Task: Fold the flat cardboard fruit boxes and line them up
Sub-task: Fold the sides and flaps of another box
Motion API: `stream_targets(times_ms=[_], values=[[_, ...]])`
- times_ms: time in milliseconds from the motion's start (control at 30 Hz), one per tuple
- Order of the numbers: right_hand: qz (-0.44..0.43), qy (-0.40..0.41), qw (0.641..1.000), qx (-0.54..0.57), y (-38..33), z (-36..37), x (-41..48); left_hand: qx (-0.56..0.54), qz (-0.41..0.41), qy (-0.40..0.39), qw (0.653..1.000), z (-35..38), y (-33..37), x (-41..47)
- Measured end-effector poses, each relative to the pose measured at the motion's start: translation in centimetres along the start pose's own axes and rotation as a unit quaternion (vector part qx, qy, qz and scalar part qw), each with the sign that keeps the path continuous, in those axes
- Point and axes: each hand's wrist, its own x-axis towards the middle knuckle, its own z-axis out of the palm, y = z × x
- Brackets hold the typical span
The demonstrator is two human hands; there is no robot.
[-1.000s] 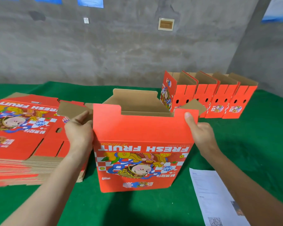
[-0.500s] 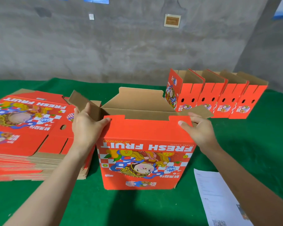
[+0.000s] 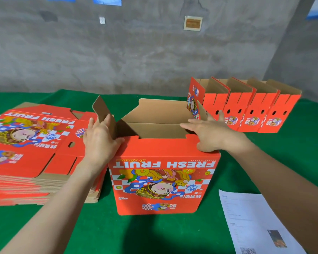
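A red "FRESH FRUIT" cardboard box (image 3: 162,182) stands opened up on the green table in front of me, its printed panel facing me upside down. My left hand (image 3: 99,142) lies with straight fingers against the brown left side flap (image 3: 101,111), which stands up. My right hand (image 3: 212,134) reaches over the box's right top corner, fingers stretched flat over the right side flap, thumb at the front panel's edge. At the left lies a stack of flat red boxes (image 3: 28,153). Several folded boxes (image 3: 246,107) stand in a row at the back right.
A printed white paper sheet (image 3: 253,220) lies on the green table cover (image 3: 154,233) at the front right. A grey concrete wall (image 3: 136,52) rises just behind the table, with a corner at the right.
Both hands moved from the front panel's top corners to the side flaps. The left flap now stands up under my left hand, and the right hand reaches flat over the right flap.
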Motion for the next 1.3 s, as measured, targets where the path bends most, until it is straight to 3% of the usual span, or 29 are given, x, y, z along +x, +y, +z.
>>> stream_targets(times_ms=[100, 233, 367, 600, 900, 1000, 1100, 1300], values=[[-0.003, -0.065, 0.998, -0.014, -0.5, -0.8, 0.5, -0.002, 0.028, -0.009, 1.0, 0.1, -0.3, 0.2], [0.002, -0.06, 0.998, -0.007, -0.6, -0.7, 0.6, -0.08, 0.139, -0.002, 0.987, 0.2, -0.8, 0.5], [0.0, -0.05, 0.999, 0.002, -0.1, -0.3, 0.6, -0.172, 0.22, -0.071, 0.957, 0.1, -0.6, 0.1], [-0.002, -0.03, 0.999, 0.015, 0.1, 0.2, 0.7, 0.033, 0.213, -0.17, 0.962, -0.4, -0.4, 1.6], [-0.041, 0.008, 0.997, 0.065, 0.4, 1.0, 0.0, 0.111, 0.18, -0.179, 0.961, 1.5, 2.1, 5.2], [-0.12, 0.107, 0.977, 0.14, 1.2, 2.3, -0.8, 0.079, 0.17, -0.174, 0.967, 2.2, 1.8, 5.5], [-0.195, 0.203, 0.933, 0.225, 1.4, 3.4, -1.5, 0.059, 0.173, -0.168, 0.969, 2.5, 1.5, 5.7], [-0.128, 0.248, 0.879, 0.387, 1.3, 5.7, -1.8, 0.003, 0.194, -0.137, 0.971, 2.4, 0.9, 5.1]])
